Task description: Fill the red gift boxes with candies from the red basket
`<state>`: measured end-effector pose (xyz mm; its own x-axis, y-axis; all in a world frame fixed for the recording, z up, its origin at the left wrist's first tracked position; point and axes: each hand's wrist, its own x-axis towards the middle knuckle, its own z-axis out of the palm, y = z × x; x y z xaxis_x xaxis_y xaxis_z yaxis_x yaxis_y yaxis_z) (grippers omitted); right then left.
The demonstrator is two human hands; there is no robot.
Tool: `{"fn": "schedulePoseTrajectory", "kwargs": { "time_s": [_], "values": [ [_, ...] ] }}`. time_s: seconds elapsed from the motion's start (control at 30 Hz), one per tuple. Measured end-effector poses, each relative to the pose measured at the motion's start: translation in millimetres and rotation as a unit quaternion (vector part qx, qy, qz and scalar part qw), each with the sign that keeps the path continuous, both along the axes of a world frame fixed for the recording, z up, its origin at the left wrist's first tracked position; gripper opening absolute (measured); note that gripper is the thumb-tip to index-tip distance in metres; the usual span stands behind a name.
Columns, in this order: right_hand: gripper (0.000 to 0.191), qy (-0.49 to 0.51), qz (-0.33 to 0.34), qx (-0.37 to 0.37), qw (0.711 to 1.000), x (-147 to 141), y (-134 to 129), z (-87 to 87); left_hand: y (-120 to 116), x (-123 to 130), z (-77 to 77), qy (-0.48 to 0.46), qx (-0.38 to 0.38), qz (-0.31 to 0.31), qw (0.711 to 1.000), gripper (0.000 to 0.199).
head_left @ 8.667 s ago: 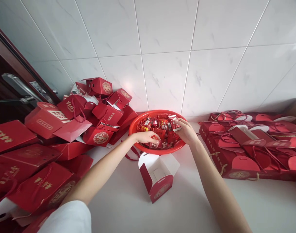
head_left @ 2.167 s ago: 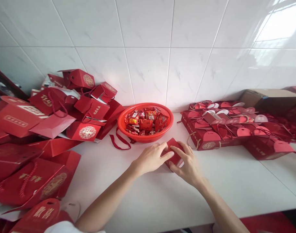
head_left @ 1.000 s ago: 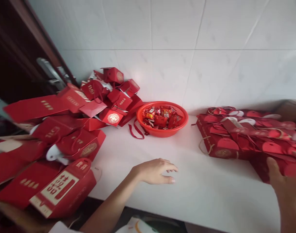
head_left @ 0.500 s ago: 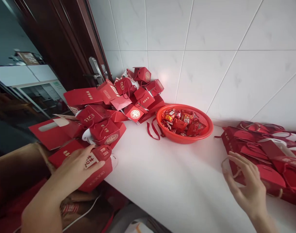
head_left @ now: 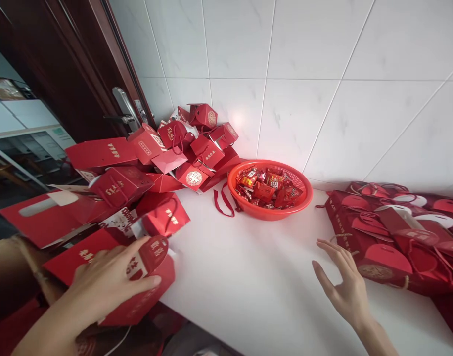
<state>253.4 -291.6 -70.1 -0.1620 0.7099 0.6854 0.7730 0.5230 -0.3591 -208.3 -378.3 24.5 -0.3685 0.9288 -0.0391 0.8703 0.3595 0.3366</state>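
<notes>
Item: red cardboard box with a white label and rounded top flap (head_left: 147,302), at the table's near left edge, gripped by the left hand (head_left: 106,283), forefinger and thumb set around it; whether anything lies inside cannot be told
Right hand (head_left: 343,288): holding nothing, thumb and fingers wide apart, near the right-hand block
Outstanding share, as judged: a loose heap of assorted red cardboard boxes (head_left: 122,187), lying at all angles behind and beside the gripped one; also a quantity of small red-wrapped sweets (head_left: 265,190), in a round orange-red plastic basket (head_left: 273,213) between the two groups
Finished share, as judged: a close-packed block of red cardboard boxes with rounded flaps (head_left: 415,236), some with cord handles, at right
Surface: smooth white table (head_left: 245,277), pushed up to the wall
Room: pale grey-veined tiled wall (head_left: 304,54) behind; dark brown door (head_left: 74,64) with a silver metal handle (head_left: 123,106) at left
</notes>
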Motion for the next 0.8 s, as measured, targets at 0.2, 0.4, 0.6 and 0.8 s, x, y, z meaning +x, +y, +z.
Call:
{"fn": "schedulePoseTrajectory", "kwargs": {
  "time_s": [0.2, 0.4, 0.6, 0.8],
  "values": [
    [0.031, -0.01, 0.016, -0.038, 0.999, -3, 4, -9.9, 38, 70, 9.7, -0.158, -0.02, -0.229, 0.96, 0.085],
    [0.034, 0.035, 0.032, -0.108, 0.993, -9, 4, -10.0, 88, 131, -42.4, -0.353, 0.113, -0.325, 0.87, 0.112],
    [0.043, 0.146, 0.104, -0.216, 0.96, -36, 4, -1.7, 116, 143, -67.4, -0.331, 0.135, -0.39, 0.848, 0.11],
    [0.044, 0.124, 0.101, -0.12, 0.98, -71, 21, 22.5, 139, 145, -42.7, -0.297, 0.081, -0.425, 0.851, 0.093]
  ]
}}
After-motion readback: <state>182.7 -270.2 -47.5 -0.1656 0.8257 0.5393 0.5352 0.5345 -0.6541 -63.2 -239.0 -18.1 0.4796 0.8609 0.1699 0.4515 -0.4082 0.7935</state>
